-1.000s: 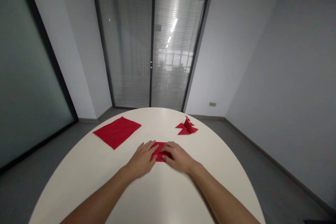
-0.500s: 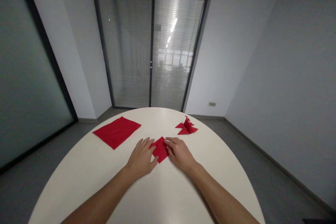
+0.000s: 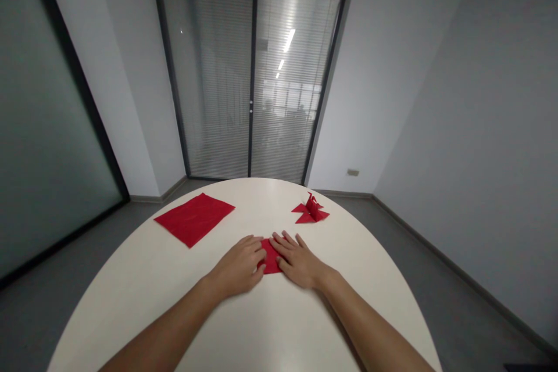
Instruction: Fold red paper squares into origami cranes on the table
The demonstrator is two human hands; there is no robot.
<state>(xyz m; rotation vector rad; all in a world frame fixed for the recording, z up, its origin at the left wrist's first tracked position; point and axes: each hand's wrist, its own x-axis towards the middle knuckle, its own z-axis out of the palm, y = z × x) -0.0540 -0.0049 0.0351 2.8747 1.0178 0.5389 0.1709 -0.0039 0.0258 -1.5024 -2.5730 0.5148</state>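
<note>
A small folded piece of red paper (image 3: pixel 271 259) lies on the round table between my hands, its sides partly covered by them. At its left edge my left hand (image 3: pixel 239 266) has curled fingers, with the thumb and fingertips closed on the paper. My right hand (image 3: pixel 300 261) rests palm down over the paper's right part, fingers spread and stretched out. Beyond the right hand stands a folded red paper crane (image 3: pixel 312 211).
A larger flat sheet of red paper (image 3: pixel 195 219) lies on the table's far left. The white round table (image 3: pixel 226 337) has a curved far edge. Behind it are a glazed door with blinds (image 3: pixel 213 87) and a wall outlet (image 3: pixel 353 172).
The small paper has turned, from a corner pointing away to a straight edge facing away. My right hand has flattened over it; the left fingers have curled in at its edge.
</note>
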